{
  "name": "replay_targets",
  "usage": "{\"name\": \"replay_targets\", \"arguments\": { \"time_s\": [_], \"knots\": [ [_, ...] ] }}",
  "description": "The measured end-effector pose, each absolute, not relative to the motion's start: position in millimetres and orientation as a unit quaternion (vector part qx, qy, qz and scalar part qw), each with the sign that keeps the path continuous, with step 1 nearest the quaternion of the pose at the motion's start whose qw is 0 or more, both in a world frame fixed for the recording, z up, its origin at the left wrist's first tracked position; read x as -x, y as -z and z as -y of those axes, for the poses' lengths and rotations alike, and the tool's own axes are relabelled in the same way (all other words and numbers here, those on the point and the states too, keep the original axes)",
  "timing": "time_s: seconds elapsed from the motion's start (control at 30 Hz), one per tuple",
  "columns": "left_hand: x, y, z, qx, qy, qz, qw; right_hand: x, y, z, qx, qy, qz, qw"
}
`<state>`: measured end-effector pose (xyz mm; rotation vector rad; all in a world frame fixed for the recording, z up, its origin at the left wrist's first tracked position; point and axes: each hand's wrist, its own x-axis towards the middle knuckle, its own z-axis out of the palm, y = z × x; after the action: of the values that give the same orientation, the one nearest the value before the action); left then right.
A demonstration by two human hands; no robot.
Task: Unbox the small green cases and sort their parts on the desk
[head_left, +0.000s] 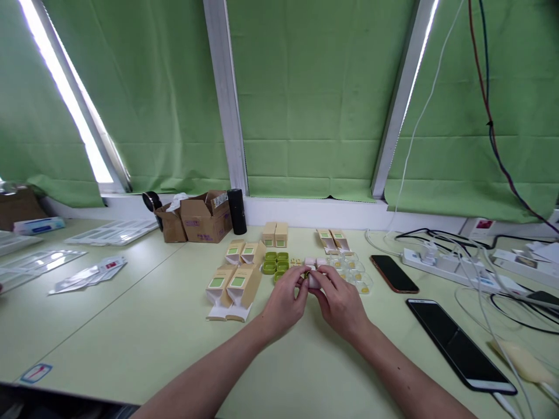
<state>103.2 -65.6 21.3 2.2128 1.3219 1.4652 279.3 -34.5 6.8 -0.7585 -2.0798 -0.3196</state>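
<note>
Over the middle of the table (305,372), my left hand (283,297) and my right hand (343,299) meet, fingertips pinched around a small white block (313,282). A bit of green shows at the left fingertips; its kind is hidden. Just beyond my left hand sit several small green square trays (270,266). Tiny yellowish pieces (296,262) and pale pinkish-white blocks (321,262) lie behind my fingers. Clear plastic cups with yellow spots (361,281) are beside my right hand. Left of my hands lie cream cartons with green labels (239,285), flaps open towards me.
Upright cream cartons (275,234) and open cartons (335,241) stand farther back. Cardboard boxes (205,218) and a black cylinder (236,211) are by the wall. Two phones, one dark (394,273) and one white-edged (458,343), lie right, near a cabled power strip (458,270).
</note>
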Motion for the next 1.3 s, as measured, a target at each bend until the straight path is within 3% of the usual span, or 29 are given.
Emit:
{"name": "replay_targets", "arguments": {
  "time_s": [0.43,0.73,0.93,1.3],
  "knots": [
    [-106.4,-29.9,67.9,-0.726,-0.495,-0.470,0.086,-273.0,-12.5,39.0,0.309,0.067,0.831,0.458],
    [-85.8,-29.9,66.2,-0.774,-0.482,-0.395,0.110,-280.3,-10.2,33.1,0.294,-0.078,0.811,0.501],
    [-88.4,-28.1,60.0,-0.731,-0.487,-0.426,0.216,-278.7,-10.9,31.6,0.287,-0.197,0.784,0.514],
    [-95.9,-19.1,53.7,-0.654,-0.549,-0.433,0.289,-277.7,-16.7,27.0,0.320,-0.396,0.609,0.609]
  ]
}}
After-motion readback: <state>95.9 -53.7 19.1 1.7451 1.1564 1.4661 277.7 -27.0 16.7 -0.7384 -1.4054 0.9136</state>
